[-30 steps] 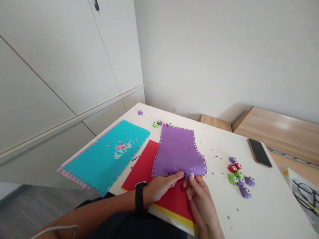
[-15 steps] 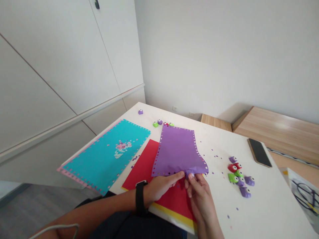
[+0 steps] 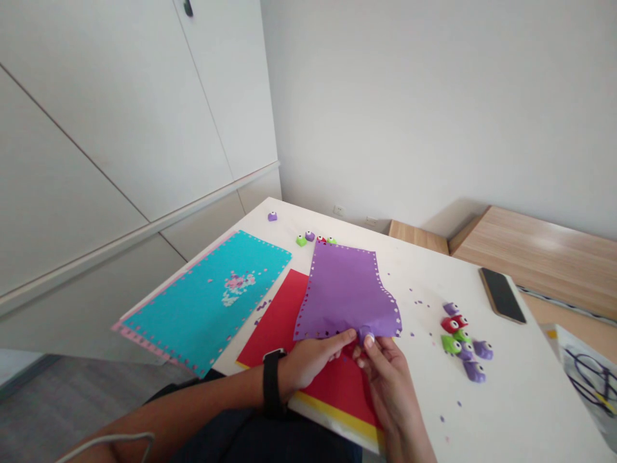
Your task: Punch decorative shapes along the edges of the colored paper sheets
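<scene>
Two bare hands meet at the lower edge of a purple paper sheet with tiny punched holes along its borders. The sheet lies at 12 o'clock from the wrists, flat except for its raised lower edge. The right hand pinches a small purple craft punch at that edge between thumb and fingertips, and the sheet partly hides the punch. The left hand, with a black wristwatch, lies with its fingers pressed together and stretched along the sheet's lower edge, just touching the punch's side; whether they grip the paper, I cannot tell.

Under the purple sheet lies a red paper sheet, with a yellow sheet showing below it. At 10 o'clock, a teal sheet sits on pink paper. Five or more colourful craft punches cluster at 3 o'clock on the white table, among scattered paper dots. Beyond them, at 2 o'clock, rests a black smartphone. More small punches stand just past the sheet's far edge.
</scene>
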`<state>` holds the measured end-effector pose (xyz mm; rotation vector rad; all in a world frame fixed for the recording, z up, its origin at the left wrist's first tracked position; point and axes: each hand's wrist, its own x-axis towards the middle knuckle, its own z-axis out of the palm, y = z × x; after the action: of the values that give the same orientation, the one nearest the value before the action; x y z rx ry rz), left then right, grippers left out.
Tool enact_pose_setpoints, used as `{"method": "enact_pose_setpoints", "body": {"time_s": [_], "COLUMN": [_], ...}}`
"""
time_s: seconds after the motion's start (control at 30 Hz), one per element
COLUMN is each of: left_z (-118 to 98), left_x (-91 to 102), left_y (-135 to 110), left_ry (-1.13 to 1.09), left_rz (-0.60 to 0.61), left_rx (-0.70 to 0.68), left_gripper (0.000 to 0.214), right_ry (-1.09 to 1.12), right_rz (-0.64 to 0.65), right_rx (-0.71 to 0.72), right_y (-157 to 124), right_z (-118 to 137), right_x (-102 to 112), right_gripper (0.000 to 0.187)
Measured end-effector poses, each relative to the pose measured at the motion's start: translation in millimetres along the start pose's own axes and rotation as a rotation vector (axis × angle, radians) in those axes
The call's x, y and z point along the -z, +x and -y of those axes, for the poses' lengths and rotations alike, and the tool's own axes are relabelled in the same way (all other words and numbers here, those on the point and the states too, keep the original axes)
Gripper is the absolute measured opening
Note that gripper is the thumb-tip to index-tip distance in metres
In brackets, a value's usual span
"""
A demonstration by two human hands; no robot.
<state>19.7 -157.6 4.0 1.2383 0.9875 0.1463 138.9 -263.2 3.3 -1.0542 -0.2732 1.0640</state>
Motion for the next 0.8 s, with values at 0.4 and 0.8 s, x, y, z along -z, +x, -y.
{"method": "enact_pose_setpoints", "body": {"time_s": [0.4, 0.8], "left_z": [13, 7], "left_x": [4.8, -1.7], "left_y": [12, 12], "left_ry": [-0.058, -0.072], "left_rz": [0.000, 0.036], "left_rx": [-0.167, -0.139], "left_gripper": [0.057, 0.051], "right_ry": [-0.028, -0.823], "right_rz": [-0.163, -0.121], "right_rx": [0.028, 0.263], "right_y": [5, 175], "right_z": [54, 109], "right_x": [52, 46], "right_gripper": [0.038, 0.033]}}
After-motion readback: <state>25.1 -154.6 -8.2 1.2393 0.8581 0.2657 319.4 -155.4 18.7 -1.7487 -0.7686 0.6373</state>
